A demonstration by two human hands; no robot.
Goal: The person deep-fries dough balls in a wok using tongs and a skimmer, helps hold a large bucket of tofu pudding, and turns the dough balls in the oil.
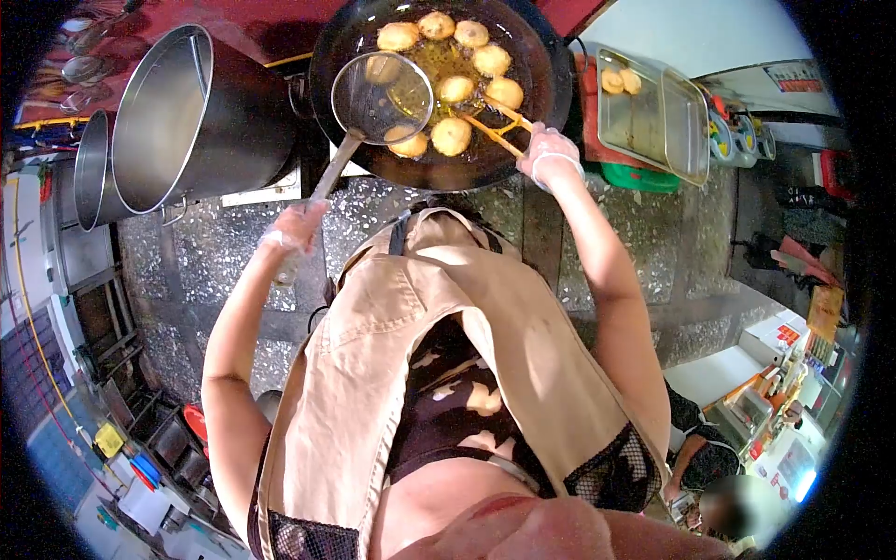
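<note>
My left hand (297, 227), in a clear plastic glove, grips the handle of a round mesh skimmer (340, 162). The skimmer's mesh head lies over the left part of a big dark wok (549, 75) of oil. Also gloved, my right hand (553, 154) is closed on yellowish-brown tongs (495, 136) that reach into the wok from the right. Several golden fried dough pieces (452, 136) float in the oil, mostly in a ring. One piece shows through the mesh. The tong tips are close to the pieces at the right; whether they touch one I cannot tell.
Left of the wok stand a tall metal pot (233, 121) and a smaller pot (93, 173). A metal tray (644, 131) with a few fried pieces lies at the right, above a green container (640, 177). Another person (705, 457) is at lower right.
</note>
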